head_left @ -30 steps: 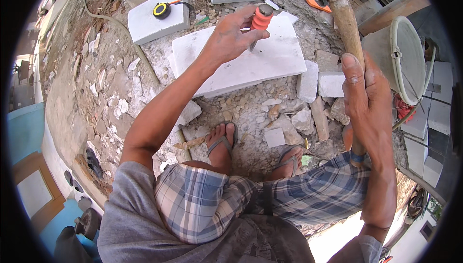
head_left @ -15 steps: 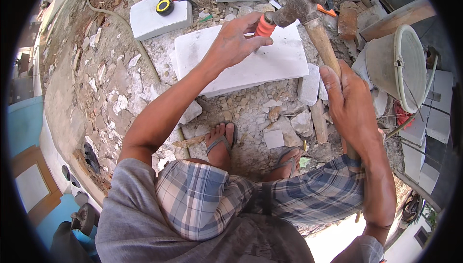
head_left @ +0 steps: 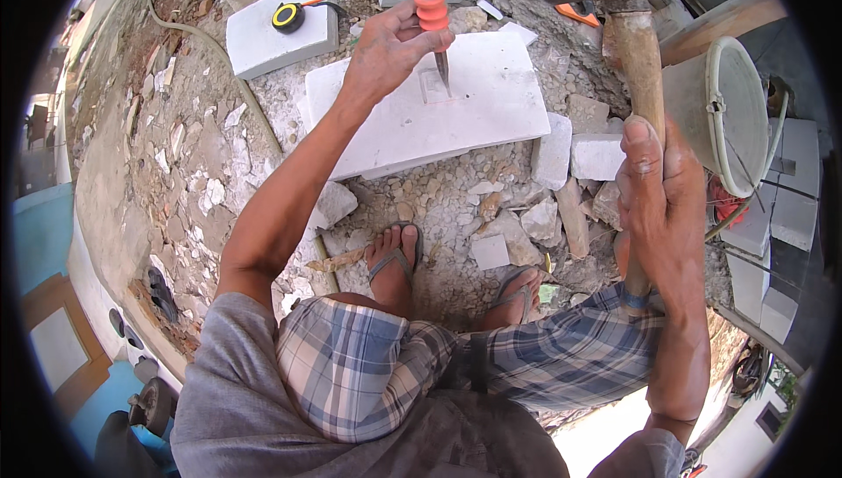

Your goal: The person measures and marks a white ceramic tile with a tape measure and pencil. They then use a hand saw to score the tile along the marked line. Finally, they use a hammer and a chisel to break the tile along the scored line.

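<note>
My left hand (head_left: 390,48) is closed around the orange ribbed grip of a steel chisel (head_left: 431,11). The chisel stands nearly upright, its tip on the top of a white block (head_left: 491,83), beside a small rectangular recess marked with thin lines. In my right hand (head_left: 662,184) is the wooden handle of a hammer (head_left: 638,57), gripped low down. The hammer's rusty, round-faced metal head is raised to the right of the chisel, apart from it.
A yellow and black tape measure (head_left: 288,17) lies on another white block (head_left: 281,44) at the far left. More rubble and block pieces (head_left: 553,152) lie around. A grey bucket (head_left: 715,114) lies tilted at the right, near a wooden plank (head_left: 728,24). A hose (head_left: 254,83) runs along the left.
The hammer has swung up and right, away from the chisel's struck end. My left hand and the chisel now appear slightly farther left, and the chisel's shaft and the recess have come into view.
</note>
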`<control>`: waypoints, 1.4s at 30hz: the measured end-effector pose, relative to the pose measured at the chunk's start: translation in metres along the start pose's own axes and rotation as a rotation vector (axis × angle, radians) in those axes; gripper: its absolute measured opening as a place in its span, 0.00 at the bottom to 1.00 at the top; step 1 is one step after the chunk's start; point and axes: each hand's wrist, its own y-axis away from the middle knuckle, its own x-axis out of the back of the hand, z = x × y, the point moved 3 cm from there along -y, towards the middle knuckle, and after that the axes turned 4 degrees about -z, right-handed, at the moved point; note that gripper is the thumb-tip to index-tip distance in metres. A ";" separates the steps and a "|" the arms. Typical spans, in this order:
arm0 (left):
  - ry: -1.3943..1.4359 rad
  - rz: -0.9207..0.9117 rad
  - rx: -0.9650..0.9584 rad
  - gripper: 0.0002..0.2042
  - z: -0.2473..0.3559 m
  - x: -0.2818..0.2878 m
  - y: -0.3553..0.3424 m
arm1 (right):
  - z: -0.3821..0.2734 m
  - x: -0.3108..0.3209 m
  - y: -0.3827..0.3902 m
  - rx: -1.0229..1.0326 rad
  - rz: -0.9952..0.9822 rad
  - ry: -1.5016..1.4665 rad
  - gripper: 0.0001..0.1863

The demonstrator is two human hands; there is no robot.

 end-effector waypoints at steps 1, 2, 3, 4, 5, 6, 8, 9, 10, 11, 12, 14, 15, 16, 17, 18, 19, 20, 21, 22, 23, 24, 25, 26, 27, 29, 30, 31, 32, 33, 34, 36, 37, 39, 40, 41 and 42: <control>-0.009 -0.013 -0.012 0.25 0.002 0.003 0.002 | 0.003 0.000 0.001 -0.006 0.013 -0.042 0.23; -0.016 -0.024 -0.031 0.27 0.007 0.006 0.004 | 0.004 0.001 0.000 -0.002 0.032 -0.082 0.23; -0.024 -0.036 -0.050 0.28 0.012 0.006 0.006 | 0.004 0.003 0.000 0.002 0.057 -0.122 0.23; -0.012 -0.079 -0.048 0.27 0.017 -0.001 0.007 | 0.008 0.005 0.000 -0.022 0.056 -0.110 0.23; -0.011 -0.087 -0.041 0.26 0.019 -0.006 0.010 | 0.008 0.005 0.000 -0.031 0.048 -0.100 0.23; -0.009 -0.095 -0.034 0.26 0.019 -0.011 0.013 | 0.008 0.004 -0.001 -0.037 0.040 -0.090 0.23; -0.019 -0.104 -0.065 0.23 0.015 -0.017 0.015 | 0.006 0.001 -0.003 -0.022 0.015 -0.050 0.23; -0.008 -0.115 -0.046 0.23 0.012 -0.019 0.017 | 0.006 0.000 -0.002 -0.019 0.002 -0.021 0.23; 0.002 -0.127 -0.027 0.23 0.010 -0.021 0.019 | 0.006 0.000 -0.001 -0.016 -0.010 0.025 0.24; 0.010 -0.140 -0.009 0.24 0.009 -0.022 0.020 | 0.005 0.000 0.000 -0.019 -0.021 0.052 0.24; 0.001 -0.142 -0.013 0.24 0.006 -0.022 0.020 | 0.003 0.000 0.000 -0.019 -0.032 0.079 0.24; -0.016 -0.149 -0.021 0.24 -0.001 -0.023 0.019 | -0.002 0.000 0.001 -0.035 -0.053 0.099 0.24; -0.010 -0.147 -0.021 0.24 -0.003 -0.023 0.020 | 0.000 -0.002 0.001 -0.001 -0.039 0.090 0.24; -0.005 -0.144 -0.021 0.25 -0.005 -0.023 0.021 | 0.004 -0.006 0.000 0.034 -0.026 0.081 0.23; 0.006 -0.143 -0.024 0.25 -0.004 -0.024 0.021 | 0.005 -0.005 0.000 0.045 -0.017 0.068 0.23; 0.010 -0.145 -0.033 0.25 -0.003 -0.026 0.021 | 0.005 -0.005 0.000 0.057 -0.007 0.055 0.23; 0.014 -0.147 -0.043 0.25 -0.001 -0.027 0.020 | 0.004 -0.004 0.000 0.048 -0.003 0.031 0.24; 0.015 -0.149 -0.049 0.25 0.004 -0.029 0.020 | 0.004 -0.003 0.000 0.042 0.002 0.012 0.24; -0.001 -0.157 -0.048 0.25 0.009 -0.030 0.020 | 0.004 -0.002 -0.001 0.038 0.006 -0.006 0.24; -0.017 -0.166 -0.046 0.25 0.014 -0.031 0.020 | 0.005 0.000 -0.002 0.037 0.013 -0.016 0.25; -0.040 -0.170 -0.044 0.26 0.018 -0.029 0.021 | 0.004 0.000 -0.003 0.036 0.013 -0.013 0.24; -0.038 -0.162 -0.051 0.25 0.015 -0.029 0.021 | 0.004 0.000 -0.003 0.032 0.011 -0.010 0.24; -0.035 -0.155 -0.058 0.25 0.009 -0.029 0.022 | 0.001 0.001 -0.004 0.023 0.004 0.011 0.24; -0.030 -0.149 -0.065 0.25 0.006 -0.030 0.022 | 0.001 0.001 -0.004 0.011 -0.001 0.025 0.24; -0.038 -0.149 -0.059 0.25 0.004 -0.028 0.022 | -0.001 0.002 -0.004 0.005 -0.003 0.039 0.23; -0.053 -0.152 -0.050 0.25 0.004 -0.025 0.021 | -0.003 0.000 -0.004 0.005 0.013 0.039 0.24; -0.057 -0.160 -0.050 0.25 0.006 -0.026 0.020 | -0.004 0.000 -0.004 0.011 0.028 0.036 0.24; -0.061 -0.169 -0.051 0.25 0.010 -0.027 0.019 | -0.005 0.000 -0.003 0.029 0.055 0.021 0.24; -0.068 -0.175 -0.050 0.25 0.012 -0.027 0.020 | -0.007 -0.001 -0.004 0.044 0.072 0.011 0.24; -0.067 -0.176 -0.047 0.26 0.013 -0.026 0.021 | -0.008 -0.002 -0.004 0.060 0.086 0.000 0.24; -0.065 -0.177 -0.044 0.26 0.014 -0.026 0.022 | -0.009 -0.003 -0.004 0.069 0.093 -0.004 0.25; -0.069 -0.183 -0.035 0.26 0.014 -0.027 0.022 | -0.008 -0.001 -0.005 0.069 0.098 0.006 0.25; -0.076 -0.187 -0.029 0.26 0.014 -0.029 0.022 | -0.007 0.002 -0.005 0.060 0.095 0.020 0.25; -0.094 -0.192 -0.019 0.26 0.015 -0.030 0.020 | -0.007 0.005 -0.006 0.080 0.108 0.034 0.24; -0.103 -0.191 -0.014 0.25 0.015 -0.030 0.021 | -0.008 0.005 -0.008 0.109 0.122 0.035 0.24; -0.111 -0.196 -0.015 0.25 0.017 -0.031 0.019 | -0.008 0.003 -0.010 0.108 0.111 0.067 0.24; -0.111 -0.193 -0.025 0.25 0.018 -0.033 0.019 | -0.007 0.001 -0.012 0.104 0.098 0.100 0.23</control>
